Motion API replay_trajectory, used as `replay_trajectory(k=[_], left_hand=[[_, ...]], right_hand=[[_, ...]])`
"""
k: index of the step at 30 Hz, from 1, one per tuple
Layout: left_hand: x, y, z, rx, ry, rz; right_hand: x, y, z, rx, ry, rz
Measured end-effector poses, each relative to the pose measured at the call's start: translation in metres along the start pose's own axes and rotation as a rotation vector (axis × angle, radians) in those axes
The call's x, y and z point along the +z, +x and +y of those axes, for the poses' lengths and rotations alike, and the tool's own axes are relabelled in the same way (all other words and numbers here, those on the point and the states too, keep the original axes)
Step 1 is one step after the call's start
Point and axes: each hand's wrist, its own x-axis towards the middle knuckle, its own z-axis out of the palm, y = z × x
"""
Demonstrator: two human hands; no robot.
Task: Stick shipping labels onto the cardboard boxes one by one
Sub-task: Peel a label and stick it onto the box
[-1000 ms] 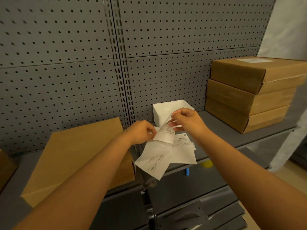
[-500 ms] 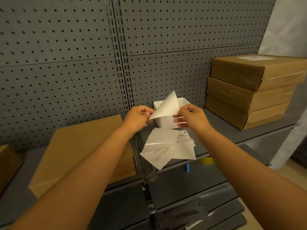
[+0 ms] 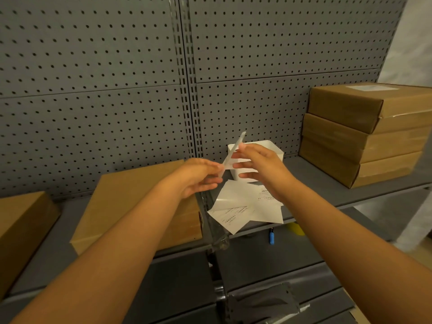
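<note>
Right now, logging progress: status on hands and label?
Left hand pinches label; right hand open beside it. Unlabelled box waits left. Nothing in the way.

A white shipping label (image 3: 233, 152) stands nearly edge-on, tilted, its lower end pinched by the left hand (image 3: 198, 177), with the right hand (image 3: 259, 164) touching its side. Just below the grip lie loose printed labels (image 3: 243, 208), fanned and overlapping. A flat cardboard box (image 3: 131, 202) lies left of it, three stacked boxes (image 3: 364, 134) well right.
</note>
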Motion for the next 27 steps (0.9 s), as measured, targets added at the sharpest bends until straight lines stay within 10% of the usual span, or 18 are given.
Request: replay_trajectory(k=[16,27], left_hand=[[-0.034,-0.047,-0.019,-0.191,-0.395,-0.124],[-0.081,-0.075,-0.032,-0.038,-0.338,0.291]], right_hand=[[0.034,-0.001,0.014,0.046,-0.166,0.087],[0.085,0.0,0.011,0.005,-0.146,0.038]])
